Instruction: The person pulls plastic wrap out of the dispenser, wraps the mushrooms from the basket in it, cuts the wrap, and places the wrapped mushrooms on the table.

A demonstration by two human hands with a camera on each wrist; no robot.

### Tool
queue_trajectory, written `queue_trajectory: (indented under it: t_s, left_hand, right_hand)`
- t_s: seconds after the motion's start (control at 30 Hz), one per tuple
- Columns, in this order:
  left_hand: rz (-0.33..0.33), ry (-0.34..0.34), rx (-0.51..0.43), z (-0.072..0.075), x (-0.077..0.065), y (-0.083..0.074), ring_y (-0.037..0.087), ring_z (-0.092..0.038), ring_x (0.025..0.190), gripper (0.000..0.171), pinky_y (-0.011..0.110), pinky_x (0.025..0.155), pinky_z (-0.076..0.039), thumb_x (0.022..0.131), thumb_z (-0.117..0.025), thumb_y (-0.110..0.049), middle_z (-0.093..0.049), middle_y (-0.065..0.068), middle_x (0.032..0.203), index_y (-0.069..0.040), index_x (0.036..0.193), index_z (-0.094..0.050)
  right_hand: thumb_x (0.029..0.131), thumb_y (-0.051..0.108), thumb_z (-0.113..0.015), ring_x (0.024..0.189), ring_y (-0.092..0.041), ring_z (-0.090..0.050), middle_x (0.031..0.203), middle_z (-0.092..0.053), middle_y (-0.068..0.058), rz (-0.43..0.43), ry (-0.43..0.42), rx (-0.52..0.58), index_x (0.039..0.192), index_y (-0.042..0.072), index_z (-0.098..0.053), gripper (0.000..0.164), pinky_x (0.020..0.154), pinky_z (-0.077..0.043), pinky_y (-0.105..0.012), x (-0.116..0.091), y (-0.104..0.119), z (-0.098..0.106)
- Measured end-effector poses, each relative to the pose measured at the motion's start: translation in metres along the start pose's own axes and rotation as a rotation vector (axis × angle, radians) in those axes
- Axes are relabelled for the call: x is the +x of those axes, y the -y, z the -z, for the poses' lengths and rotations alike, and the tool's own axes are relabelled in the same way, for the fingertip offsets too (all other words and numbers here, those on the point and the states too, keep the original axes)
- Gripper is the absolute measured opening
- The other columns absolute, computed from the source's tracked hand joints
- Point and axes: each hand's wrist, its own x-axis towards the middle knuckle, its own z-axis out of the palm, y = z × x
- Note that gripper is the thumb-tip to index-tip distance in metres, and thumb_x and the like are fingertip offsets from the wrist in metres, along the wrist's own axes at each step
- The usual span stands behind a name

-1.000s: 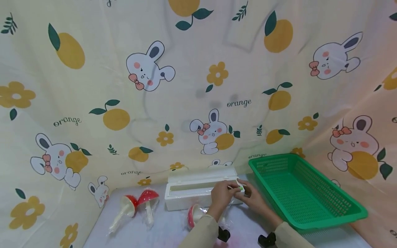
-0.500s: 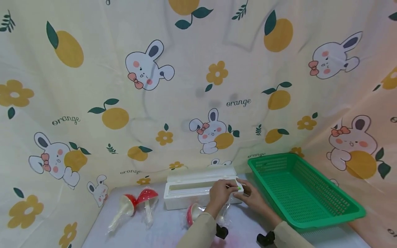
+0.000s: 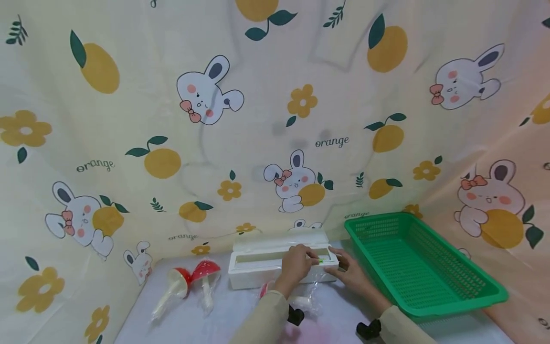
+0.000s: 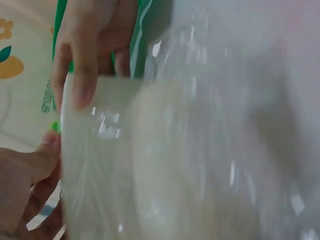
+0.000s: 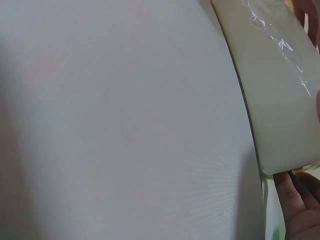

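Observation:
A long white cling film dispenser box [image 3: 275,277] lies at the back of the table, its lid raised, clear film hanging over the front. My left hand [image 3: 295,265] pinches a small green slide cutter [image 3: 321,261] on the box's top edge. In the left wrist view the thumb meets that green piece, while the other fingers are partly hidden behind the box. My right hand [image 3: 350,276] grips the box's right end, thumb on the front. In front of the box, a film-covered toy mushroom [image 3: 301,302] lies partly behind my left forearm.
Two red-capped toy mushrooms in clear wrap, one [image 3: 174,289] beside another [image 3: 206,282], lie on the left of the table. A green perforated basket [image 3: 447,313] stands at the right. A patterned cloth [image 3: 240,143] hangs behind.
My left hand has moved left along the box's top edge, and the green slide cutter has shifted left with it. My right hand stays at the box's right end.

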Motion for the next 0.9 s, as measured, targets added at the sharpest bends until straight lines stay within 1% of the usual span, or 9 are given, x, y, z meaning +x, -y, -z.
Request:
queue_trajectory:
  t_s: [0.13,0.23,0.33,0.4,0.53,0.6,0.7,0.8,0.9]
  left_hand:
    - [-0.046,0.045,0.079,0.02,0.002,0.014,0.017,-0.065,0.09,0.007,0.034,0.076,-0.052,0.083,-0.081,-0.034,-0.068,-0.008,0.093,-0.028,0.082,-0.077]
    - [-0.093,0.089,0.155,0.037,0.001,0.031,0.017,-0.064,0.09,0.008,0.035,0.077,-0.051,0.084,-0.079,-0.035,-0.067,-0.009,0.095,-0.028,0.084,-0.076]
    - [-0.134,0.128,0.222,0.055,-0.003,0.053,0.014,-0.061,0.087,0.008,0.034,0.076,-0.05,0.085,-0.079,-0.036,-0.066,-0.011,0.094,-0.028,0.085,-0.075]
    - [-0.139,0.148,0.235,0.067,-0.009,0.068,0.013,-0.059,0.086,0.008,0.034,0.075,-0.049,0.085,-0.079,-0.035,-0.066,-0.011,0.093,-0.028,0.086,-0.075]
    - [-0.109,0.145,0.201,0.088,-0.025,0.097,0.014,-0.058,0.085,0.006,0.034,0.073,-0.048,0.086,-0.078,-0.032,-0.067,-0.009,0.094,-0.027,0.087,-0.076]
    - [-0.091,0.127,0.184,0.097,-0.032,0.111,0.014,-0.057,0.085,0.005,0.034,0.073,-0.048,0.087,-0.078,-0.03,-0.066,-0.009,0.093,-0.026,0.087,-0.076]
    - [-0.054,0.108,0.163,0.109,-0.042,0.131,0.014,-0.057,0.086,0.005,0.036,0.076,-0.049,0.087,-0.078,-0.03,-0.066,-0.01,0.092,-0.027,0.086,-0.075]
    - [-0.014,0.111,0.124,0.117,-0.047,0.143,0.015,-0.057,0.09,0.005,0.038,0.08,-0.05,0.087,-0.078,-0.031,-0.065,-0.011,0.091,-0.028,0.086,-0.074]
    - [0.033,0.128,0.076,0.123,-0.051,0.149,0.016,-0.057,0.092,0.005,0.038,0.08,-0.05,0.088,-0.077,-0.032,-0.063,-0.011,0.091,-0.028,0.088,-0.074]
  right_hand:
    - [0.085,0.025,-0.081,0.127,-0.045,-0.053,0.143,-0.05,-0.029,-0.031,-0.019,-0.048,0.148,0.018,-0.047,0.071,0.096,-0.053,-0.044,0.003,0.001,0.002]
    - [0.085,0.029,-0.08,0.131,-0.045,-0.05,0.147,-0.047,-0.027,-0.041,-0.022,-0.086,0.149,0.02,-0.045,0.073,0.101,-0.048,-0.051,0.003,0.003,0.003]
    - [0.086,0.029,-0.08,0.132,-0.046,-0.048,0.149,-0.044,-0.026,-0.047,-0.019,-0.089,0.15,0.019,-0.044,0.074,0.104,-0.046,-0.053,0.002,0.005,0.003]
    - [0.086,0.028,-0.08,0.133,-0.046,-0.048,0.15,-0.043,-0.025,-0.058,-0.015,-0.096,0.15,0.019,-0.043,0.075,0.104,-0.045,-0.052,0.001,0.006,0.002]
    - [0.086,0.03,-0.08,0.134,-0.045,-0.047,0.152,-0.042,-0.023,-0.084,-0.008,-0.112,0.151,0.02,-0.041,0.077,0.104,-0.045,-0.051,0.0,0.006,-0.001]
    - [0.086,0.032,-0.08,0.134,-0.045,-0.047,0.153,-0.041,-0.022,-0.089,-0.003,-0.116,0.152,0.021,-0.041,0.078,0.105,-0.045,-0.052,0.0,0.006,-0.002]
    - [0.085,0.033,-0.08,0.135,-0.045,-0.046,0.154,-0.04,-0.021,-0.087,-0.002,-0.113,0.151,0.021,-0.041,0.078,0.105,-0.045,-0.053,0.001,0.006,-0.003]
    - [0.085,0.033,-0.08,0.133,-0.046,-0.047,0.152,-0.041,-0.023,-0.063,-0.002,-0.109,0.151,0.019,-0.042,0.077,0.103,-0.046,-0.053,0.001,0.006,-0.001]
    - [0.086,0.032,-0.079,0.131,-0.046,-0.049,0.151,-0.043,-0.024,-0.038,0.003,-0.107,0.15,0.017,-0.043,0.075,0.102,-0.048,-0.052,0.0,0.006,-0.001]
